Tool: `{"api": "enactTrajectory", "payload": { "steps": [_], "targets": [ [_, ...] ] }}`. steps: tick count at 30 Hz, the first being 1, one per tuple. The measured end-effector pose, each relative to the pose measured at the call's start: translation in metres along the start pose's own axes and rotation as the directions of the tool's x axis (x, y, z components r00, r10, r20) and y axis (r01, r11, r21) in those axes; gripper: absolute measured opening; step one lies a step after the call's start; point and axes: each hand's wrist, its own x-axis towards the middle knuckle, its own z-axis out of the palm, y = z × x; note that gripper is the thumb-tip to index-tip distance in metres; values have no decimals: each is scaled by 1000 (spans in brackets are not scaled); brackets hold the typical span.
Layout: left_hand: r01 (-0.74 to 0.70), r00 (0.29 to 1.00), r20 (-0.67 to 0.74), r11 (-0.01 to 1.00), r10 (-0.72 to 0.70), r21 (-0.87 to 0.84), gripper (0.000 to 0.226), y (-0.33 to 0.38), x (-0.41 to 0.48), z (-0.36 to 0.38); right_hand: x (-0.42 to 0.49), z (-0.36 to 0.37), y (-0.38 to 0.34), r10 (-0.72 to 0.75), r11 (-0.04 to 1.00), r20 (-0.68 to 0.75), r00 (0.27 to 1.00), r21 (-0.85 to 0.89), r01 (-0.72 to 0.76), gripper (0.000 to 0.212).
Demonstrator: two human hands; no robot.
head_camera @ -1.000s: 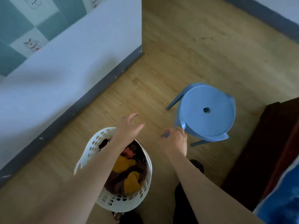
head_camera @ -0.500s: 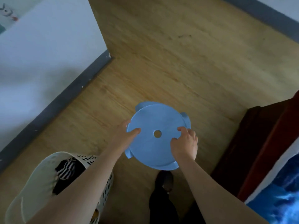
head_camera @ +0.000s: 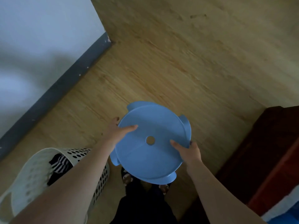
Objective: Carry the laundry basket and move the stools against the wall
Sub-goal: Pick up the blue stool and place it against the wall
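A light blue round plastic stool (head_camera: 150, 152) with a hole in the middle of its seat is right in front of me, seen from above. My left hand (head_camera: 117, 132) grips the seat's left rim, thumb on top. My right hand (head_camera: 188, 151) grips the right rim the same way. The stool's legs are hidden under the seat, so I cannot tell whether it is off the floor. A white perforated laundry basket (head_camera: 32, 180) with dark and striped clothes in it stands on the floor at the lower left, partly behind my left forearm.
A white wall (head_camera: 40, 46) with a dark grey baseboard (head_camera: 64, 83) runs along the left and ends at a corner. Dark brown wooden furniture (head_camera: 268, 152) stands at the right. My feet in slippers (head_camera: 127, 177) show under the stool. Wood floor stretches ahead.
My hands left the basket, reached the stool and took hold of its seat rim. The stool now sits closer to me and larger in view, and the basket has shifted to the lower left.
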Motion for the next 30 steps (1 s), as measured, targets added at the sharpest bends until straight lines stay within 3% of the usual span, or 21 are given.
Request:
{"api": "enactTrajectory", "payload": {
  "steps": [3,5,11,14,21,30],
  "targets": [
    [37,994,108,998,-31,-49,50,1,9,-1,12,1,0,24,995,55,998,99,-29,91],
    [34,988,149,998,-27,-44,54,0,22,-2,19,5,0,25,990,74,997,138,-35,97],
    [54,977,211,996,-37,-76,71,6,39,-14,19,13,-12,-15,986,39,999,164,8,73],
    [86,981,184,985,-58,-148,78,9,46,-36,13,27,-38,-48,991,32,998,124,44,72],
    [92,983,182,932,-29,-349,77,31,50,-140,-26,99,-141,-286,957,59,956,-23,288,73],
    [-30,998,-56,764,-9,-644,68,15,62,-270,-76,237,-245,-441,871,233,867,-121,476,77]
  ]
}}
